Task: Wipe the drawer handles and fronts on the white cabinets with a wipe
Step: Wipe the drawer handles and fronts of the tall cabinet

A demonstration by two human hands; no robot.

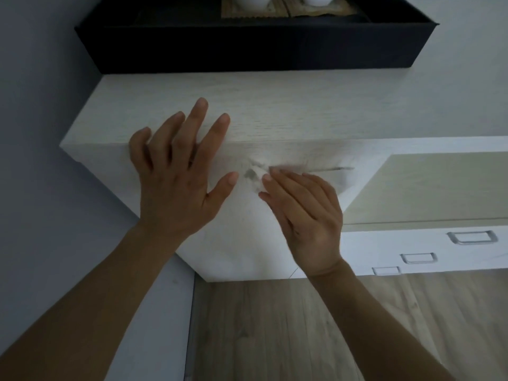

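- Head view: a crumpled white wipe [254, 174] is seen on the front of a white cabinet [275, 111], just under its top edge and between the two hands.
- The wipe lies at 11 o'clock from the right hand [308, 215], touching its fingertips [268, 177], and at 3 o'clock from the left thumb, just beside it.
- The right hand is judged the nearer and the working one. Its fingers are held straight and close together against the wipe. The thumb is hidden, so a pinch cannot be ruled out.
- The left hand [178, 177] is spread wide over the top edge, nothing being held.
- A thin dark line [339, 168] runs toward 3 o'clock from the wipe, blurred. A sideways stroke along it is judged likely.
- Three metal drawer handles [472, 237] are seen at 4 o'clock, well apart from both hands, on a lower white cabinet.
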